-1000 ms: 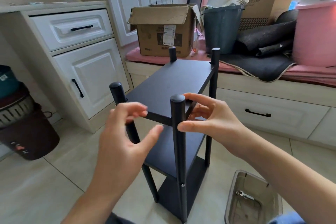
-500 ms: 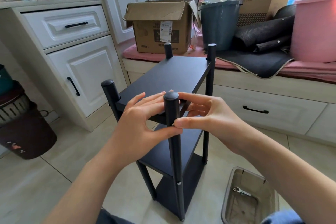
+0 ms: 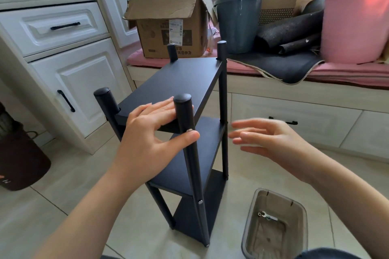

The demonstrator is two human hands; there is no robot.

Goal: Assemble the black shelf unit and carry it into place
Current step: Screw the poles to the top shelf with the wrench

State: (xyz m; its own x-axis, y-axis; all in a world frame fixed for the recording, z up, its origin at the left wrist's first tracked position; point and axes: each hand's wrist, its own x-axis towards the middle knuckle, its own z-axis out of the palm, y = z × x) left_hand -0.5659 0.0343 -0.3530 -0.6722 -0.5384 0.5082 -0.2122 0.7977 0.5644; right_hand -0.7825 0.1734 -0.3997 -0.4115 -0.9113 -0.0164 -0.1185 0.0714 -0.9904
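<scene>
Since half a second ago, your right hand (image 3: 271, 143) has drawn away from the near right post (image 3: 185, 124) and now hangs apart from the black shelf unit (image 3: 185, 111), fingers spread and blurred, holding nothing. Your left hand (image 3: 151, 132) has shifted onto the top board (image 3: 179, 82): its straight fingers lie flat on the board's near edge, while the thumb presses the front of the near right post just below that edge, so board and post sit between fingers and thumb.

Shelf unit: upright on the tiled floor (image 3: 52, 185), three boards between four round posts, near the white cabinet (image 3: 63, 65) on its left and just before the low bench (image 3: 294, 99) at the back. A screw head (image 3: 199, 202) shows low on the near right post.

Clear plastic bin (image 3: 273, 227): on the floor at the lower right, near the unit's foot, holding a small wrench (image 3: 267, 216).

Bench top: a cardboard box (image 3: 170, 27), a grey bucket (image 3: 239, 23) and a pink tub (image 3: 355, 21).
</scene>
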